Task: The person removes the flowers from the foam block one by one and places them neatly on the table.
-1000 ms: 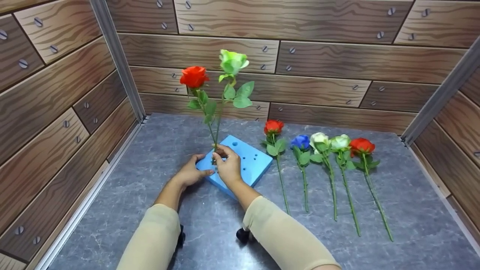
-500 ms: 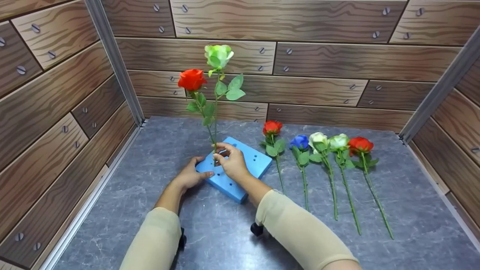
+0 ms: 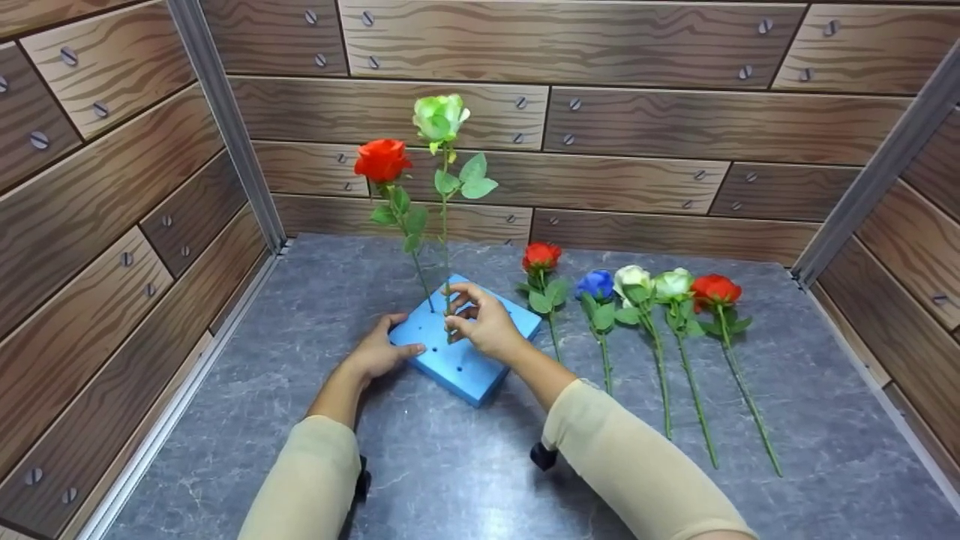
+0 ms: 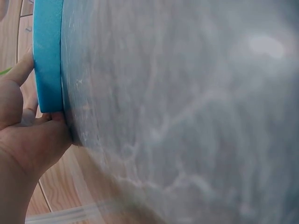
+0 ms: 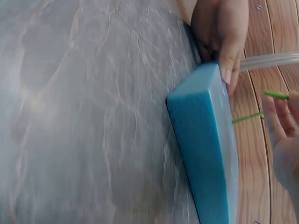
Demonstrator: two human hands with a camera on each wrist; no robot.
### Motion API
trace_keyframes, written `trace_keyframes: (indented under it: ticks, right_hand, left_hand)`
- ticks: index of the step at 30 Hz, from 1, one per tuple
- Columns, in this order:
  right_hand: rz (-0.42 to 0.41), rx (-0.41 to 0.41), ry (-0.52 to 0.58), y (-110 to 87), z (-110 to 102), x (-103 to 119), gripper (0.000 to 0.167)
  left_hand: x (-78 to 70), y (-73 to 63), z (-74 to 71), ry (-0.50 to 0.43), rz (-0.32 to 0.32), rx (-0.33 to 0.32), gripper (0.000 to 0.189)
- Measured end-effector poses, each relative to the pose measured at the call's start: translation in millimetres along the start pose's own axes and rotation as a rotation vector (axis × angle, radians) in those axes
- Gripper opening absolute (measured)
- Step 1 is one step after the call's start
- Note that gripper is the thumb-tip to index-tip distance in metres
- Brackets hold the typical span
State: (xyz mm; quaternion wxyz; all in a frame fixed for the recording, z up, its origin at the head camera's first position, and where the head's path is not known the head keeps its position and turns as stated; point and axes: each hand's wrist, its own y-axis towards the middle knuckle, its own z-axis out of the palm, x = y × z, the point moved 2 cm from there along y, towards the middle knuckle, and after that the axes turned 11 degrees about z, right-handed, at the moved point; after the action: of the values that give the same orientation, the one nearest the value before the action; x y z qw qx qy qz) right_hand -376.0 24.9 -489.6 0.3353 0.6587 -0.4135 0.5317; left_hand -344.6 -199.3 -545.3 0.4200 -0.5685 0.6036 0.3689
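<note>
On the bench (image 3: 420, 465), nearer its left edge, lay the blue block (image 3: 472, 360). The left hand (image 3: 377, 352) gripped its left corner, thumb on top; over it, the right hand (image 3: 484, 322) pinched an upright green-white rose (image 3: 448, 182) low down.

Smooth, matt blue block (image 3: 476, 367); glossy marbled table (image 3: 442, 469)
Fabric-like rose petals (image 3: 441, 118), cloth sleeves (image 3: 311, 465), wood-look wall (image 3: 675, 120), metal-looking post (image 3: 217, 97).
</note>
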Motion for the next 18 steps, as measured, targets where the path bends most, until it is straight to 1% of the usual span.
trace_keyframes:
  ticks: [7, 11, 18]
  right_hand:
    - [0.052, 0.109, 0.045, -12.0, -12.2, -2.0, 0.041]
    - [0.077, 0.135, 0.063, -18.1, -15.7, -3.2, 0.043]
    - [0.081, 0.165, 0.065, -32.4, -26.2, -4.1, 0.044]
  left_hand:
    - [2.3, -0.2, 0.3, -0.002, -0.004, 0.010, 0.086]
    - [1.8, -1.9, -0.6, 0.005, -0.011, 0.014, 0.087]
    - [-0.4, -1.1, -1.2, 0.004, -0.003, 0.025, 0.086]
